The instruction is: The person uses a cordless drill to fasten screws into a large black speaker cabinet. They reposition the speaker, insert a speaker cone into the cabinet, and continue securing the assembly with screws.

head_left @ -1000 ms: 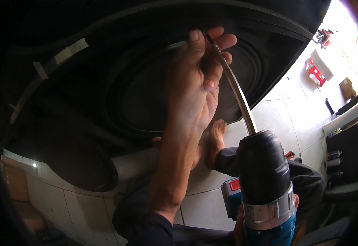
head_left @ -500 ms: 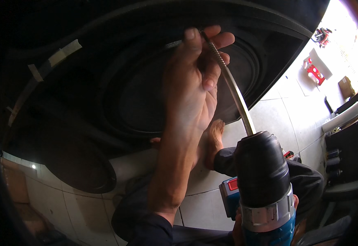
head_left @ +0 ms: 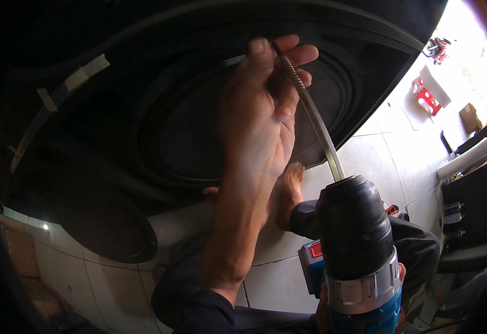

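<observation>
A cordless drill (head_left: 360, 284), blue with a black nose and a silver collar, points up and away at the lower right. My right hand (head_left: 322, 309) grips it from beneath, mostly hidden behind its body. From its chuck runs a long, thin metal bit (head_left: 319, 119), ribbed toward its dark tip. My left hand (head_left: 260, 106) reaches up with bent fingers, thumb and forefinger on either side of that tip. Whether a small screw sits there is too dark to tell. Beyond the hand is a large black panel (head_left: 199, 25) with a round, ringed part like a loudspeaker (head_left: 193, 133).
Strips of pale tape (head_left: 84, 75) stick to the panel's left. A dark oval piece (head_left: 107, 228) hangs at lower left. My bare foot (head_left: 292, 183) rests on the white tiled floor (head_left: 369, 158). At right are a red-and-white stool (head_left: 428, 97), a cardboard box (head_left: 470, 118) and dark equipment (head_left: 475, 206).
The drill has shifted very slightly left and up. My left hand keeps nearly the same place at the bit's tip.
</observation>
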Tool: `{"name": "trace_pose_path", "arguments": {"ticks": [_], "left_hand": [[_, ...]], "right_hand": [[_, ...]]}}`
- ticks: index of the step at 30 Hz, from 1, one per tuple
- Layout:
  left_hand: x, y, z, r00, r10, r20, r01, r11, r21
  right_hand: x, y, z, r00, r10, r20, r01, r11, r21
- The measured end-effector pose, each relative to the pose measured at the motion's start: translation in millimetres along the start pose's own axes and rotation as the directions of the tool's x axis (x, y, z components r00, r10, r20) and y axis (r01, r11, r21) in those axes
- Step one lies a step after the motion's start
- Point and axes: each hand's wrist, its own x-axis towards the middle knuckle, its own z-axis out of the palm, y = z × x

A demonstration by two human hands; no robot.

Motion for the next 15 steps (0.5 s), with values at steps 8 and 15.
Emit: {"name": "trace_pose_path", "arguments": {"ticks": [8, 15], "left_hand": [[0, -1, -2, 0.999, 0.013, 0.030, -0.014, 0.999, 0.033], [0, -2, -4, 1.000, 0.014, 0.025, -0.016, 0.998, 0.057]], "right_hand": [[6, -1, 3, 1.000, -0.002, 0.003, 0.002, 1.000, 0.006], [15, -2, 8, 1.000, -0.005, 0.018, 0.005, 1.000, 0.003]]}}
